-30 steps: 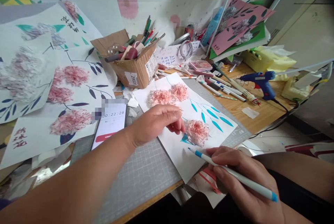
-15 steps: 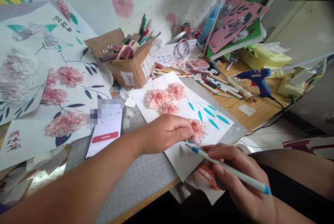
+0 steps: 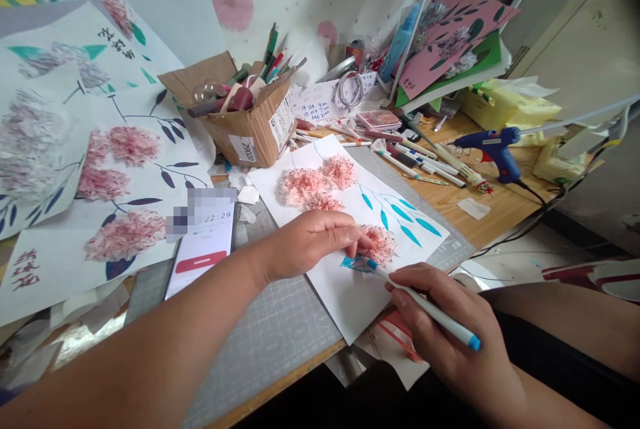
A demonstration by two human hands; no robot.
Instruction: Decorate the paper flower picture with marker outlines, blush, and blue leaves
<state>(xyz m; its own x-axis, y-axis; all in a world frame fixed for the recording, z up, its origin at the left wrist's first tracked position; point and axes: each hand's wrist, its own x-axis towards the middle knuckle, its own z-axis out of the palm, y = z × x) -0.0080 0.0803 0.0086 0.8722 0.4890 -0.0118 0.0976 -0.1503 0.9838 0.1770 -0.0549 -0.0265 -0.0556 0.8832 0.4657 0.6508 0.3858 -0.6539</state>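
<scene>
One blue-tipped marker (image 3: pixel 430 309) clamped in the right hand (image 3: pixel 450 329), left hand (image 3: pixel 320 242) curled beside a pink flower (image 3: pixel 379 243).

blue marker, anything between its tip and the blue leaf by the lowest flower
Nothing visible: the marker, in the right hand, has its tip at the leaf. The left hand and flower crowd the far side, but not between.

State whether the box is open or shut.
Open: the box has a flap standing out, and pencils stick up from its top.
</scene>
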